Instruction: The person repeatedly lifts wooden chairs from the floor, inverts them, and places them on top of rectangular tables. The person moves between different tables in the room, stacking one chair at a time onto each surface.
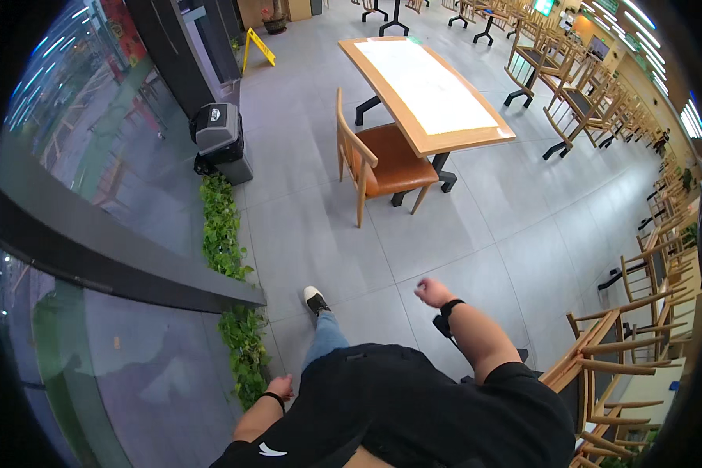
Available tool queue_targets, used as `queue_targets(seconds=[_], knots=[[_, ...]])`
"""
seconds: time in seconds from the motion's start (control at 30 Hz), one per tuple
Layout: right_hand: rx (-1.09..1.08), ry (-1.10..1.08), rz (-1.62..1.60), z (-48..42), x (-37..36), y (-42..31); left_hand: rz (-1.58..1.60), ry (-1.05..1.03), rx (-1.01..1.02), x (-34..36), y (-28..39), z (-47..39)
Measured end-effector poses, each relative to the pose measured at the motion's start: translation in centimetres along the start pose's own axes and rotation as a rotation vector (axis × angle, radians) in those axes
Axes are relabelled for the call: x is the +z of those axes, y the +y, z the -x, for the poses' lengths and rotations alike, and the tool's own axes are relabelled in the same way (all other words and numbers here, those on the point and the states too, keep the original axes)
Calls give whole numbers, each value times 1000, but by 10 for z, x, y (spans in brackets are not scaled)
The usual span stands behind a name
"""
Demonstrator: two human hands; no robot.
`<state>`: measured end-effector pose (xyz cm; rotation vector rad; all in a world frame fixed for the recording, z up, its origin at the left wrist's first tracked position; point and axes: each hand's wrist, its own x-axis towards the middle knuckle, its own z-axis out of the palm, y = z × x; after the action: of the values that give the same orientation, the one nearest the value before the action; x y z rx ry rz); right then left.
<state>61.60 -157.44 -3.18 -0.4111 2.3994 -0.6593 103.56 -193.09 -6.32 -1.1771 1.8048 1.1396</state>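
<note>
My left hand (281, 386) hangs low beside my hip, near the green plants (245, 351), its fingers curled. My right hand (434, 292) is raised in front of me over the tiled floor, loosely curled, touching nothing; a black strap with a small dark device (443, 325) is at that wrist. Whether either hand encloses something small cannot be seen. Ahead stands a wooden-edged table (468, 143) with a bright white top. A wooden chair with a brown seat (395, 158) is partly tucked under its near end.
A grey push-lid bin (216, 131) stands by the dark-framed glass wall (169, 275) at left, with leafy plants along its base. Further off is a yellow floor sign (261, 48). Several chairs rest upturned on tables (582, 351) at right. My shoe (315, 299) is on the grey tiles.
</note>
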Motion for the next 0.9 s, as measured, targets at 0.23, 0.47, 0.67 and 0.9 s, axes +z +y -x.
queue_targets(seconds=[0.23,0.47,0.67,0.9], knots=[[388,-381,302,28,36,130,-31,41,-28,-136,85,-68],[744,-251,-249,-20,28,36,254,226,102,-274,192,-197],[335,-106,-167,-174,-35,-127,255,195,164,-321,255,-223],[46,295,-284,-357,-125,-212,-258,3,50,-367,268,-239]])
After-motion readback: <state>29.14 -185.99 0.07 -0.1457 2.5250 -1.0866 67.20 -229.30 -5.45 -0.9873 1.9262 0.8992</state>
